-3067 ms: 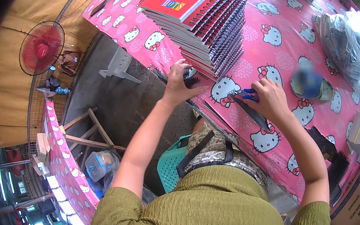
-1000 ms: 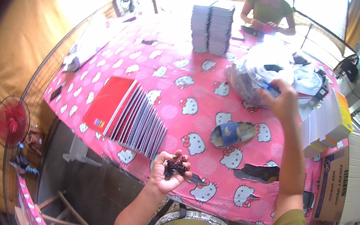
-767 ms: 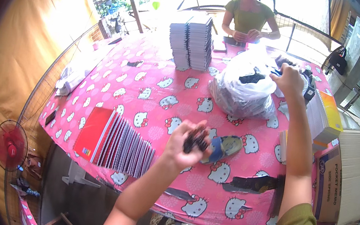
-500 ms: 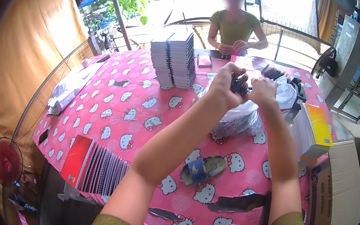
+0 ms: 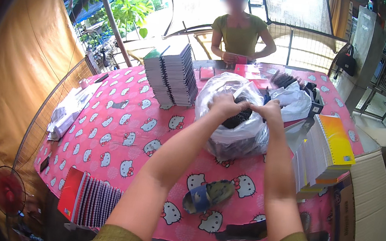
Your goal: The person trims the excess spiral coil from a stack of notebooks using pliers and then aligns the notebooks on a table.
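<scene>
A clear plastic bag (image 5: 230, 135) full of black spiral bindings sits in the middle of the pink cartoon-cat tablecloth (image 5: 118, 135). My left hand (image 5: 224, 104) and my right hand (image 5: 268, 111) are both at the bag's open top, fingers closed on a bunch of the black spirals (image 5: 238, 118). Both forearms reach far forward over the table.
A tall stack of spiral notebooks (image 5: 172, 76) stands behind the bag. A red-covered row of notebooks (image 5: 87, 199) lies at the near left edge, more notebooks (image 5: 327, 153) and a cardboard box (image 5: 362, 206) on the right. A person (image 5: 241, 34) stands opposite. A red fan (image 5: 8, 191) is lower left.
My view lifted from the table's near edge to the far side. Both hands moved forward, the left carrying black spirals, and met at the top of the plastic bag.
</scene>
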### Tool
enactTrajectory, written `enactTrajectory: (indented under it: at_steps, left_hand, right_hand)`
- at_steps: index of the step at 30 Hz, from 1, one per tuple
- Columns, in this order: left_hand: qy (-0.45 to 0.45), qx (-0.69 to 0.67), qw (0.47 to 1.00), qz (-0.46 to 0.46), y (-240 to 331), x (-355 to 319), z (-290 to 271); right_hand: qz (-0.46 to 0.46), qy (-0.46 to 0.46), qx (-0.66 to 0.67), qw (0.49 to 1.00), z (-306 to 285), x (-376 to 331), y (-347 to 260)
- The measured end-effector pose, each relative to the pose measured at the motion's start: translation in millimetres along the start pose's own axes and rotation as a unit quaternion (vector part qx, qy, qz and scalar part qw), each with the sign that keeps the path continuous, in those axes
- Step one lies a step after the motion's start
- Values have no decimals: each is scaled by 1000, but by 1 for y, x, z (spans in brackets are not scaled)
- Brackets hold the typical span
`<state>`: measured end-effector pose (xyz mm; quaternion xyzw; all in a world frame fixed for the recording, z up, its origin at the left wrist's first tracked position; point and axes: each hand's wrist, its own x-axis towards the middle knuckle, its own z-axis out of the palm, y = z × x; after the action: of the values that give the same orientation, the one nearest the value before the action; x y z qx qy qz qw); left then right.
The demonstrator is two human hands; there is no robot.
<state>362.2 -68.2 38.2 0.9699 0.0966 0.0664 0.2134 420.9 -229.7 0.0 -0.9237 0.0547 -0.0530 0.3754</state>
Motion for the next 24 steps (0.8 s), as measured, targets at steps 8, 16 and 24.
enactTrajectory:
  at_steps: [8,16,24]
  left_hand:
    - [134,303,943,-38,-66,11,-30]
    - [214,-85,973,24,-86,4,-87]
    - [347,-296,873,170,-66,-240,-105]
  right_hand:
    - [-15,96,88,991,-33,-13,-5]
    - [-159,224,-129,953,-32,7,9]
    - [-336,-140,231,903,-19,-213,-9]
